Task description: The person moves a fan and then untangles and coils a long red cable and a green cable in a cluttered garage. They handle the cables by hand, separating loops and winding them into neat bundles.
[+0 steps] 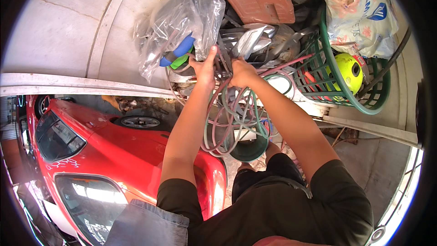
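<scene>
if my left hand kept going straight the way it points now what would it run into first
Most likely the crinkled clear plastic bag, which lies just past the raised thumb of the left hand, though depth is hard to judge.

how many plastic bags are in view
2: a clear bag just beyond the left hand, and a pale printed bag by the green basket's upper rim. Others may be hidden in the clutter.
</scene>
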Demonstrator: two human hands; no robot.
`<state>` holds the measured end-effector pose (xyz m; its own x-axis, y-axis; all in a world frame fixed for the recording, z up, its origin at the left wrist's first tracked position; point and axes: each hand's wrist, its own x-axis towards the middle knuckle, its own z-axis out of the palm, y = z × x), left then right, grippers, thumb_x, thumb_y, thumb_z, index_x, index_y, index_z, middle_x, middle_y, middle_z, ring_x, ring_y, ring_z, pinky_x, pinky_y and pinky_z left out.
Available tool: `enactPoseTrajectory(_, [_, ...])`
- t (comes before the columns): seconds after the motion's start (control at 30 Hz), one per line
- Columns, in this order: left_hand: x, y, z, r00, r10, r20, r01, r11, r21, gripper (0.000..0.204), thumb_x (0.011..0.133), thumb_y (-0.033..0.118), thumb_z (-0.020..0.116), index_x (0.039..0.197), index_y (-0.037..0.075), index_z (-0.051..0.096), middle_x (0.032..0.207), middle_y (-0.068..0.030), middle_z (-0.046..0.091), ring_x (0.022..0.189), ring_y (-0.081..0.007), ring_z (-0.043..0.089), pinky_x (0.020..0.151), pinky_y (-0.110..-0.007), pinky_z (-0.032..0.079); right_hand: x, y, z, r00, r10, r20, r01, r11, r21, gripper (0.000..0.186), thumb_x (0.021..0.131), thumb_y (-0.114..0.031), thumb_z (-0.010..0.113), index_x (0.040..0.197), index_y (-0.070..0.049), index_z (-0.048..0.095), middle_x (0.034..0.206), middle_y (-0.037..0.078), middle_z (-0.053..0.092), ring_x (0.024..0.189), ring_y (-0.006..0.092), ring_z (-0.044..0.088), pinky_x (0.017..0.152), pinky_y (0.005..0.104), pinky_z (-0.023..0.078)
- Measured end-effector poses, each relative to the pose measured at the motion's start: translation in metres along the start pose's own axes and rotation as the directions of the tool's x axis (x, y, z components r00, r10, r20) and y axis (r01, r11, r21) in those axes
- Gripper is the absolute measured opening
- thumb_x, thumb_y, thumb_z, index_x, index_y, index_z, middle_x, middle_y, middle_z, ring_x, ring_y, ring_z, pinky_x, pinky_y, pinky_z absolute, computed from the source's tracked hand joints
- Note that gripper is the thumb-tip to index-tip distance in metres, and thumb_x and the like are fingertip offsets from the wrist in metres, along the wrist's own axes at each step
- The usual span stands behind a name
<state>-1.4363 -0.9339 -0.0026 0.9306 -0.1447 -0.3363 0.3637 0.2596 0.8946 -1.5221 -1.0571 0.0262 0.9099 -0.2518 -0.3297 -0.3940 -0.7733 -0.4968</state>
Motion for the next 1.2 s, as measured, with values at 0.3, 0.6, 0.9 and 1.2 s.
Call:
enactPoseTrajectory(0.3, [0.018,0.036,0.007,0.944,-0.327,-0.036,0.329,0.94,0.093,0.033,0.078,0.005,0.08,0.108,0.005,0.065,0.096,-0.0085,0.065,0.081,-0.027,0.062,0.078,-0.042,0.055,-0.035,-0.02,0.014,0.938,-0.297,-0.176,0.303,0.953,0.007,0.105,0.064,-0.016,0.089,0.151,0.003,0.034,0.153,0.023,0.036,0.121,0.0433,0.06,0.1,0.0526,0.049])
enactPoseTrajectory(0.6, [-0.007,0.268,0.039,0.978,0.028,0.206,-0.052,0.992,0.112,0.017,0.08,-0.001,0.062,0.086,0.011,0.053,0.07,0.0013,0.047,0.055,-0.0104,0.041,0.049,-0.027,0.038,-0.038,-0.001,-0.006,0.936,-0.192,-0.296,0.237,0.964,0.124,0.124,0.068,-0.058,0.089,0.16,-0.006,0.024,0.155,0.024,0.036,0.125,0.0434,0.058,0.103,0.0532,0.045])
enactPoseTrajectory(0.9, [-0.143,0.35,0.064,0.782,0.392,0.485,-0.583,0.737,0.343,0.008,0.079,0.001,0.063,0.073,0.002,0.057,0.065,-0.0042,0.054,0.054,-0.012,0.046,0.051,-0.026,0.035,-0.067,-0.012,-0.013,0.783,-0.354,-0.513,0.457,0.885,0.087,0.1,0.075,-0.051,0.085,0.153,-0.007,0.039,0.127,0.019,0.063,0.115,0.0411,0.062,0.099,0.0514,0.048])
enactPoseTrajectory(1.2, [-0.184,0.327,0.032,0.721,0.308,0.621,-0.689,0.215,0.692,0.042,0.076,0.016,0.075,0.112,-0.006,0.071,0.081,-0.0081,0.071,0.076,-0.0148,0.064,0.07,-0.033,0.053,-0.128,-0.042,-0.052,0.73,-0.503,-0.463,0.662,0.689,0.295,0.125,0.072,-0.036,0.091,0.164,-0.012,0.011,0.139,0.017,0.06,0.094,0.0394,0.068,0.082,0.0488,0.054])
